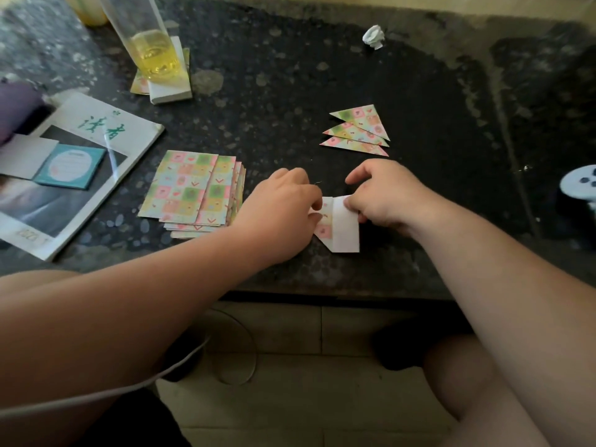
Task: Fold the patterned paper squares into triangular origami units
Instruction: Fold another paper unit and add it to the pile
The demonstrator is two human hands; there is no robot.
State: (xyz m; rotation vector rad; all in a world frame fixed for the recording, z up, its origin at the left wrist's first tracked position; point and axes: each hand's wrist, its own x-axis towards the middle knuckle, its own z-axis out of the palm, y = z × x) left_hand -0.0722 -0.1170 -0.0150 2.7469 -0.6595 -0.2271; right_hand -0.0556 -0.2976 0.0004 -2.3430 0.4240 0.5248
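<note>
My two hands meet over one half-folded paper (342, 228) that lies on the dark speckled counter (419, 91), near its front edge. My left hand (283, 201) comes in knuckles up. Its fingers curl down over the paper's left, patterned side and hold it there. My right hand (383, 198) has its fingers bent, and thumb and fingertips pinch the top of the white flap that is turned over toward me. The paper shows both faces: pink-and-yellow checks on the left, plain white on the right.

Just left of my left hand sits one stack of patterned squares (190, 191), fanned loosely. I can make out about five or six sheet edges, though the lower ones blur together. Beyond my right hand, three folded triangles (358, 130) lie overlapping in a row, points toward the right.

Further back are one crumpled white paper ball (374, 37) and one tall clear glass (151, 43) with yellow liquid in its bottom. The glass stands on a white block (171, 90) that lies on more patterned sheets. At the left lies one magazine (84, 124), and on it one teal notepad (71, 166) and one white card (25, 156).
</note>
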